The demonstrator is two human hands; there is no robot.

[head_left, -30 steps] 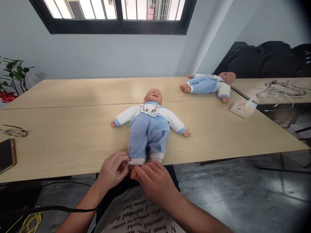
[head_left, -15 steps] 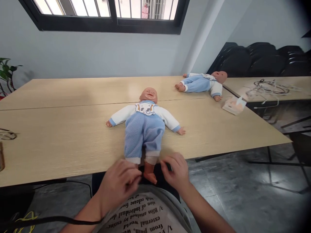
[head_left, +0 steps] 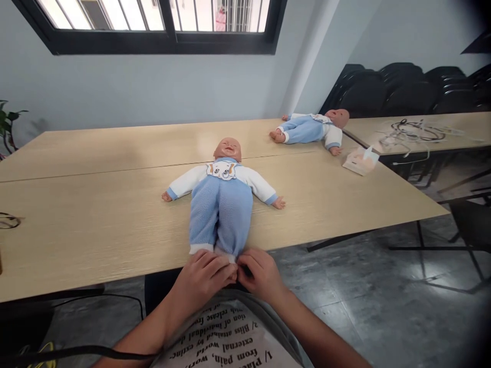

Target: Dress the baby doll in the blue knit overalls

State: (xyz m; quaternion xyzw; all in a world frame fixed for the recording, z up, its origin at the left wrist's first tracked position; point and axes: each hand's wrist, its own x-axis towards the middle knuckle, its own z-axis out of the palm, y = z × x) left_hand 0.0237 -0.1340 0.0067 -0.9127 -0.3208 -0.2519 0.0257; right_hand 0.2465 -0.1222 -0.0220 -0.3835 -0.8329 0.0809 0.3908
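The doll [head_left: 221,199] lies face-up on the desk [head_left: 95,214], cuffs [head_left: 201,248] by the edge, seemingly for easy reach; the left hand [head_left: 203,273] grips a foot [head_left: 232,276], probably steadying it; the right hand [head_left: 259,272] pinches its cuff.

The doll [head_left: 222,207] lies face up on the table [head_left: 95,225], head away, arms spread wide, legs together, ankle cuffs at the near edge. It is bald and wears fleecy blue trousers, white sleeves with blue cuffs and an animal-face patch across its chest.
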